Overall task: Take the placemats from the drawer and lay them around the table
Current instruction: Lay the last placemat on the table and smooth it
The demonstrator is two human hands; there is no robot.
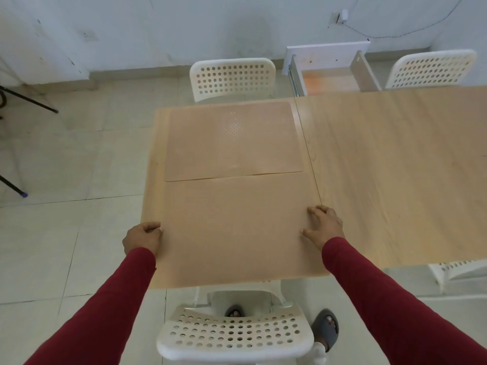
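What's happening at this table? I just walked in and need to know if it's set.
A person is laying placemats. The near mat lies on the table; the left hand grips its left edge and the right hand rests on its right side. A far mat already lies flat beyond it. The drawer stands open, and the table's right part has no mat.

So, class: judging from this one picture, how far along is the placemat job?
Done: the far placemat lies flat on the table, facing the far chair. In hand: the near placemat, with the left hand gripping its left edge and the right hand resting on its right side. Left: the table's right half shows no mats, and the drawer stands open.
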